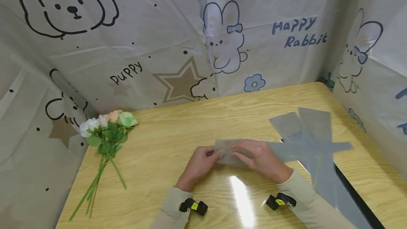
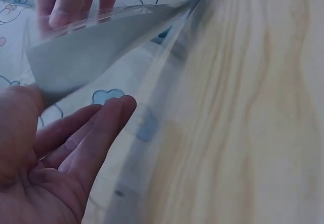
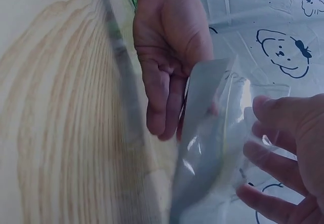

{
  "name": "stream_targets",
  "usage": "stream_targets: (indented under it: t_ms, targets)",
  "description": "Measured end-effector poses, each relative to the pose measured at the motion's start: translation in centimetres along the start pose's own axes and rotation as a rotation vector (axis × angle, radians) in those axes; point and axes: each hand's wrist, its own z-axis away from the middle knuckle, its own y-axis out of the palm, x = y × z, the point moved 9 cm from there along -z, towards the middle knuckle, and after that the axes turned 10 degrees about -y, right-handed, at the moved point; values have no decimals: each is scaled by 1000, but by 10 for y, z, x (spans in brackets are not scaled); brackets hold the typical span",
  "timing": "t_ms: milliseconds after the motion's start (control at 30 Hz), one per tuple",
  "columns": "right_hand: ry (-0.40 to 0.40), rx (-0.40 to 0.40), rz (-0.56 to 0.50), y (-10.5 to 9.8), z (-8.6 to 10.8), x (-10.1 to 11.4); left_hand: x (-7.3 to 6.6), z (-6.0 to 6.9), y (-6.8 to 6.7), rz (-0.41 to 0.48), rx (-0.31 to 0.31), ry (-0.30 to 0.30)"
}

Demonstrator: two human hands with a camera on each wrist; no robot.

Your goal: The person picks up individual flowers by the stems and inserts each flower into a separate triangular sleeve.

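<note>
A grey sheet (image 1: pixel 233 162) with a clear plastic layer along it is raised above the table in the head view. My left hand (image 1: pixel 201 162) pinches its left end; in the left wrist view the thumb lies at the corner of the grey sheet (image 2: pixel 81 59), and the other fingers extend below. My right hand (image 1: pixel 259 156) is farther along the same piece. In the right wrist view, thumb and fingers of the right hand (image 3: pixel 291 148) pinch the clear plastic (image 3: pixel 235 107), which stands partly away from the grey part.
More grey sheets (image 1: pixel 314 124) lie crossed and overlapping at the right, above a dark-edged flat item (image 1: pixel 356 193). Artificial flowers (image 1: pixel 109 124) with long green stems lie at the left. A printed cloth (image 1: pixel 178 20) hangs behind the wooden table (image 1: pixel 165 126).
</note>
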Motion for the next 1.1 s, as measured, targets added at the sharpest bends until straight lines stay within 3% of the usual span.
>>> stream_targets:
  t_ms: [167, 233, 367, 700, 933, 1100]
  targets:
    - [-8, -27, 28, -4, 0, 0, -3, 6, -13, 155, 59, 0]
    - [-2, -31, 26, -6, 0, -1, -4, 9, -23, 173, 41, -2]
    - [17, -24, 17, -5, 0, -1, -4, 16, -61, 126, -72, -12]
    - [29, -9, 12, -3, 1, 0, -9, 52, -187, -56, -414, -29]
    - [37, -4, 16, -4, 3, -1, -17, 81, -245, -205, -599, -45]
    - [33, -1, 3, -2, 2, 0, 0, 100, -284, -345, -709, -134]
